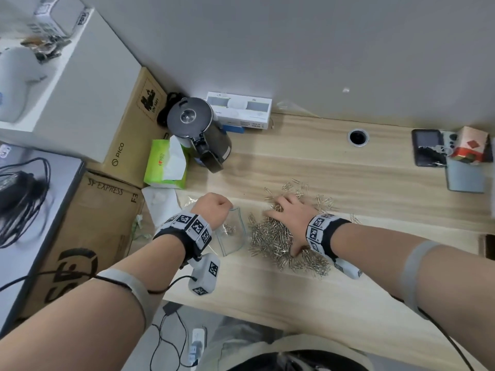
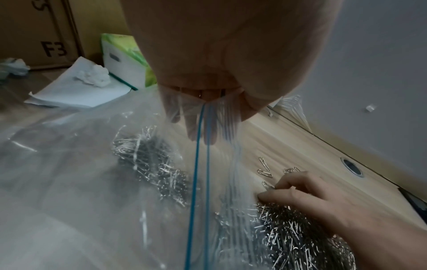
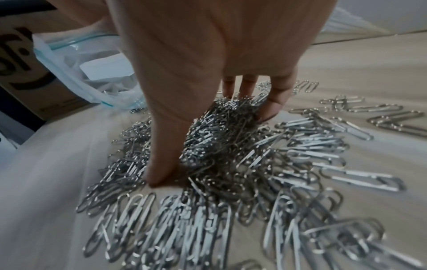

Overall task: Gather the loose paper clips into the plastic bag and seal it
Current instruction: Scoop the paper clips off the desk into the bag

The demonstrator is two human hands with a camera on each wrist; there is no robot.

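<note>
Loose paper clips [image 1: 270, 236] in a dense silver heap on the light wood desk [image 1: 348, 167], front centre, with stragglers scattered toward the far side and right of it. Right hand [image 1: 290, 218] set down into the heap from above: thumb and fingers [image 3: 277, 95] spread and curved inward, bunching a mound of clips between them; tips are buried in the metal. Clear plastic bag [image 1: 233, 234] with blue zip strips lies just left of the heap, mouth facing the clips; a batch of clips already sits inside, seen through the film in the left wrist view. Left hand [image 1: 214, 207] pinches the bag's upper edge at the zip strip [image 2: 196, 146], fingers curled tight on the plastic, lifting that edge off the desk so the mouth gapes. Both wrists carry marker-covered bands. Further out: a white paper sheet with a crumpled tissue [image 2: 93, 75] on it left of the bag, a green tissue box [image 1: 166, 167] beyond that, a black kettle [image 1: 199, 129], a white carton [image 1: 241, 111] at the wall, a cable hole [image 1: 358, 137], phones [image 1: 428, 151] at far right, cardboard boxes [image 1: 107, 218] at the left.
</note>
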